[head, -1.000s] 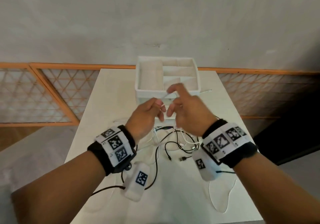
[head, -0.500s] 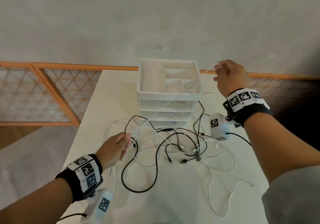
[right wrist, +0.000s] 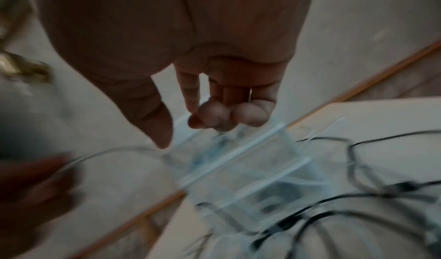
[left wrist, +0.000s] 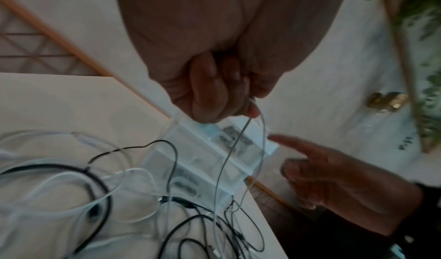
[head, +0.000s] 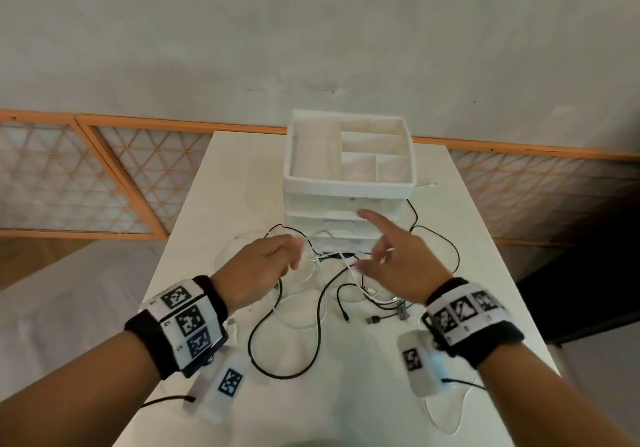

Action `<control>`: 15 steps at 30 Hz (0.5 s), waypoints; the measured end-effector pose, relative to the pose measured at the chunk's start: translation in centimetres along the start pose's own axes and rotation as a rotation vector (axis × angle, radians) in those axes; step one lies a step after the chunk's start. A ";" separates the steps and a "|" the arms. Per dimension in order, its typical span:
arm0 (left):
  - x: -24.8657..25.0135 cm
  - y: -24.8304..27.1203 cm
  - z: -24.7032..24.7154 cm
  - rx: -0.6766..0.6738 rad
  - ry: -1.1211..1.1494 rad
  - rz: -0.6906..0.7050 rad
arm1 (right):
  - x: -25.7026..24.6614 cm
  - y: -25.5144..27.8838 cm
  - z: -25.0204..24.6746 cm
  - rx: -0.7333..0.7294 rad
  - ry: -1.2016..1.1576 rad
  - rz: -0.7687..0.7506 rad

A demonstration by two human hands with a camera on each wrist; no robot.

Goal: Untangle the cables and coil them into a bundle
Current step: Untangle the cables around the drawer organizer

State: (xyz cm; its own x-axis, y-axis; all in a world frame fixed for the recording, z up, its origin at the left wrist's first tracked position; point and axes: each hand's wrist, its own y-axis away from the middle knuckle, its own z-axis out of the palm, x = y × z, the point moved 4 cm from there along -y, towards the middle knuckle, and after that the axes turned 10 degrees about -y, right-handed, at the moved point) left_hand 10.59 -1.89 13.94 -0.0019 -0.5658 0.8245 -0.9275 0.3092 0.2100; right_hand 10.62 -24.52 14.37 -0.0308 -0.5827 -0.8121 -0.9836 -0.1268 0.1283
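1. Seen from the head camera, a white table (head: 221,176) runs from 6 o'clock up toward 12 o'clock, with both forearms reaching in from the bottom corners.
2. The left hand (head: 258,270) hovers just left of centre, at about 9 o'clock from the middle of the cable pile. Its fingers are curled, and the left wrist view shows the fingertips (left wrist: 253,110) pinching a thin white cable (left wrist: 229,150), two strands of which hang down from the pinch into the pile.
3. The right hand (head: 401,263) hovers just right of centre, near the left hand but not touching it. Its index finger points out toward 11 o'clock, the other fingers are loosely bent, and it holds nothing; the right wrist view is blurred.
4. The tangle of black cables (head: 311,311) and white cables lies loose on the table below and between the hands, spreading from the centre toward 3 o'clock and 6 o'clock.
5. A white drawer organizer (head: 349,188) stands at 12 o'clock behind the tangle, its open top split into compartments.
6. A white cable loop (head: 446,422) lies on the table at 5 o'clock.
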 end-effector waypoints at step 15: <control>-5.6 3.0 2.1 -0.176 -0.638 -0.063 | 5.7 -2.7 -3.4 0.378 0.152 -0.008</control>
State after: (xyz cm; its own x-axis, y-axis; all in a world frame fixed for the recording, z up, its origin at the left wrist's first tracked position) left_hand 7.05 0.57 8.81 -0.2207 -0.9118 0.3463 -0.8582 0.3502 0.3753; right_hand 13.74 -30.20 11.32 -0.0237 -0.6987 -0.7151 -0.9806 0.1556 -0.1195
